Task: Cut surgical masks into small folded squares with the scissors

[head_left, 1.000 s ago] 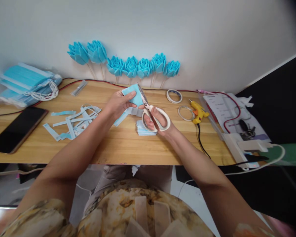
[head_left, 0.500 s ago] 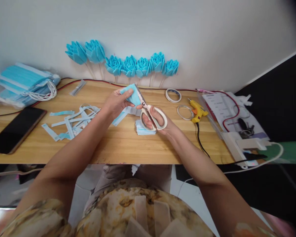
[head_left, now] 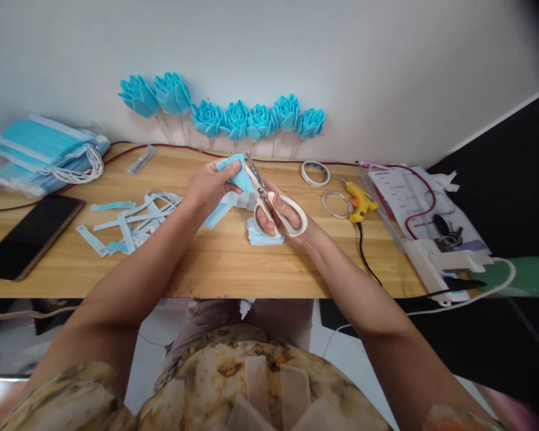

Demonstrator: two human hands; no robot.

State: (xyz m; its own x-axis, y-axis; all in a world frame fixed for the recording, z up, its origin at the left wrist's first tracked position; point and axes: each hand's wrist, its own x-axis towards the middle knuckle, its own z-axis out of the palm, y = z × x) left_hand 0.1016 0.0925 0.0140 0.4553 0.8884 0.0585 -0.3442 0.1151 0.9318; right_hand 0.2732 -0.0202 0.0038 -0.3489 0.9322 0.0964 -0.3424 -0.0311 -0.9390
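My left hand pinches a piece of light blue mask fabric between thumb and fingers, above the middle of the table. In my right hand is a pair of scissors with off-white handles, my fingers through the loops. The blades are parted and point up and away, close to the right edge of the fabric. Below the scissors lies a small stack of cut mask pieces. A pale blue and white strip rests on the table just under my left hand.
Several blue fabric flowers on stems lean against the wall. Trimmed strips, a phone and a pile of face masks lie left. Right are a tape roll, a wire coil, a yellow glue gun and a power strip.
The scissor blades have opened wider and drawn slightly away from the fabric. My left hand has shifted a little to the left with the fabric.
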